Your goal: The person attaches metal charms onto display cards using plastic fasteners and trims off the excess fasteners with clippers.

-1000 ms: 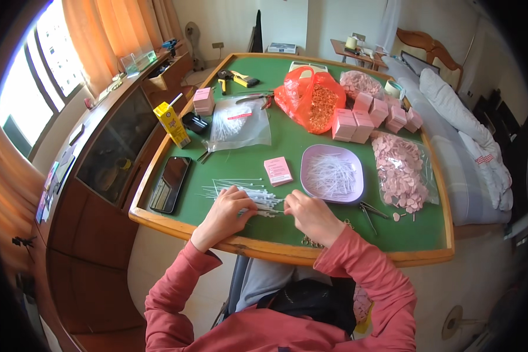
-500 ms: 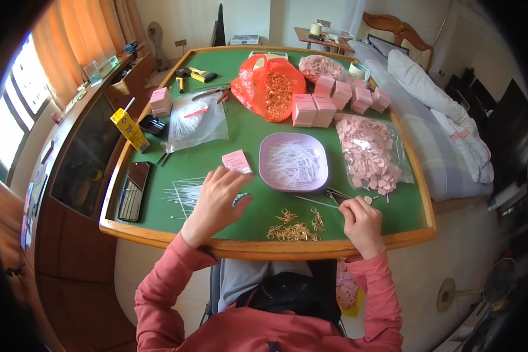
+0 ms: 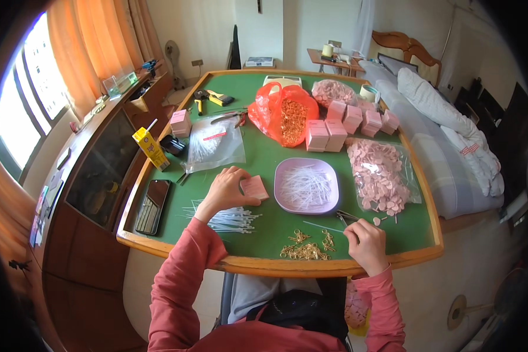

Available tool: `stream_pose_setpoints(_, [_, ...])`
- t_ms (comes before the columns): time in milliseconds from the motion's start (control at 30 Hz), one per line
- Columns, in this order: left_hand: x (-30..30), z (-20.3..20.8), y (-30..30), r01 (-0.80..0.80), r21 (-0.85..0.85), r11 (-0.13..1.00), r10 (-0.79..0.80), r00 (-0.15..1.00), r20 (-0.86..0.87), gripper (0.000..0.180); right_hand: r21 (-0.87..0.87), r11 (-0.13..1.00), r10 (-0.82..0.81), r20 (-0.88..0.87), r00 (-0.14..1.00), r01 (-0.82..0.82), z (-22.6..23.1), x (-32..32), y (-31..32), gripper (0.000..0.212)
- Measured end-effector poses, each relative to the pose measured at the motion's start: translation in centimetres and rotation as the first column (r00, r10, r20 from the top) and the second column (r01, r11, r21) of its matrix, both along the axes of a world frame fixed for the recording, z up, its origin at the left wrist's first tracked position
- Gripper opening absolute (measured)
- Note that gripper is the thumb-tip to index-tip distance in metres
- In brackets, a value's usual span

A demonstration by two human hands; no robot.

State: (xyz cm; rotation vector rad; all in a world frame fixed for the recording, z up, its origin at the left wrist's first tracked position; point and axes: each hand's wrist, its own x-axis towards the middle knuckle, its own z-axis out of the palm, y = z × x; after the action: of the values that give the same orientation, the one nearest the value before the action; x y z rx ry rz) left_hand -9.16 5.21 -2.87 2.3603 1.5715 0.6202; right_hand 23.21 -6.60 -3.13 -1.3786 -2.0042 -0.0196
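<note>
My left hand (image 3: 224, 192) has its fingers and thumb closed around the left side of a small stack of pink cards (image 3: 254, 188) on the green tabletop. Below that wrist lies a bundle of thin white plastic ties (image 3: 233, 220). My right hand (image 3: 367, 245) pinches one thin pale plastic tie (image 3: 321, 226), which points left over the table. Just beyond these fingers rest metal pliers (image 3: 347, 217), partly hidden. Gold-coloured clasps and rings (image 3: 305, 252) lie in a heap between my hands. A lilac bowl (image 3: 278, 198) holds loose white strips.
A clear bag of pink tags (image 3: 381, 176) sits right, with pink card blocks (image 3: 326, 136) behind. A red plastic bag (image 3: 270, 111) holds gold pieces. A phone (image 3: 153, 206), a yellow drink carton (image 3: 150, 149) and a bag of white ties (image 3: 217, 144) stand left.
My left hand has come down from above the white ties onto the pink cards and closed on them. My right hand still pinches the tie. The whole view has shifted.
</note>
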Motion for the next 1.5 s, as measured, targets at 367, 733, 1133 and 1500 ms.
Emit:
stream_pose_setpoints(367, [2.9, 2.9, -2.0, 0.134, 0.195, 0.972, -0.193, 0.925, 0.326, 0.060, -0.033, 0.999, -0.023, -0.008, 1.000, 0.022, 0.1, 0.0, -0.2, 0.009])
stream_pose_setpoints(733, [9.4, 3.0, -3.0, 0.442, -0.200, 0.874, -0.116, 0.591, 0.798, 0.039, 0.155, 0.984, -0.085, -0.040, 0.996, 0.090, 0.2, 0.6, 0.1, 0.009])
stream_pose_setpoints(1133, [10.2, 2.7, -4.4, 0.458, -0.032, 0.888, -0.386, 0.782, 0.489, 0.021, 0.282, 0.951, -0.139, 0.022, 0.990, 0.127, 2.9, 0.4, 2.4, 0.013])
stream_pose_setpoints(1500, [10.6, 0.2, -3.5, 0.250, -0.007, 0.968, -0.153, 0.612, 0.776, 0.013, -0.087, 0.975, 0.087, -0.697, 0.712, -0.204, 2.9, -4.7, 5.3, 0.013])
